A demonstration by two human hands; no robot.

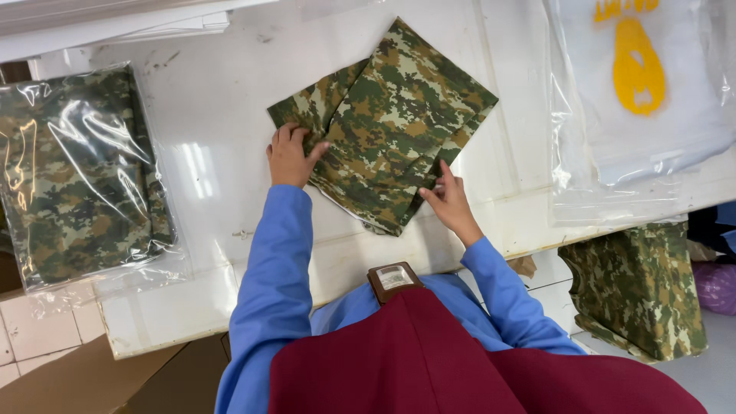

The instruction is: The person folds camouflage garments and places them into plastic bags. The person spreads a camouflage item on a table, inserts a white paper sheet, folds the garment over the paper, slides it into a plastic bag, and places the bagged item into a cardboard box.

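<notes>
Camouflage fabric [395, 123], folded into a rough square and turned like a diamond, lies near the middle of the white table [207, 115], its print a pixelated mix of green, brown and cream. Its near corner reaches toward the table's front edge. The left hand [290, 157] rests on the cloth's left corner, fingers curled down and pressing a fold flat, thumb spread onto the fabric. The right hand [450, 201] pinches the lower right edge between thumb and fingertips. Both arms wear blue sleeves [272, 268], with a maroon garment [429, 360] over the chest.

Left of the hands, well apart, a clear plastic bag [80, 176] holds another folded camouflage piece and overhangs the table's edge. At the far right lie clear empty bags [636, 107], the top one printed with a yellow mark. Below the table's right end hangs a stack of camouflage cloth [636, 287]. Brown cardboard [92, 379] shows at the lower left.
</notes>
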